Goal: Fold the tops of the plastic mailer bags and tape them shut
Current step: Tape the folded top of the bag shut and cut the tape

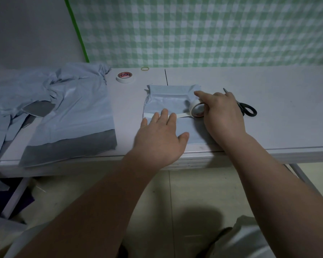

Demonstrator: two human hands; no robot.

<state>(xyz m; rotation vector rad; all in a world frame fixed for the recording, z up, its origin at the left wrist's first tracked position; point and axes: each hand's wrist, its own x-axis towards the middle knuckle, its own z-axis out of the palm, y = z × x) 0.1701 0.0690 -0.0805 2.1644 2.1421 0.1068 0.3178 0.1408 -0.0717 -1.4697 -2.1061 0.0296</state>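
A small light-blue mailer bag (166, 98) lies flat near the table's front edge, its top folded over. My left hand (159, 137) rests flat on the folded flap, fingers spread over a strip of white tape (182, 114). The strip runs right to a tape roll (197, 108), which my right hand (222, 113) grips upright at the bag's right side, with the index finger stretched out over the bag.
A pile of larger blue mailer bags (67, 108) covers the table's left part and hangs over its edge. A second tape roll (125, 77) and a rubber band (145, 68) lie at the back. Black-handled scissors (247, 108) lie just right of my right hand.
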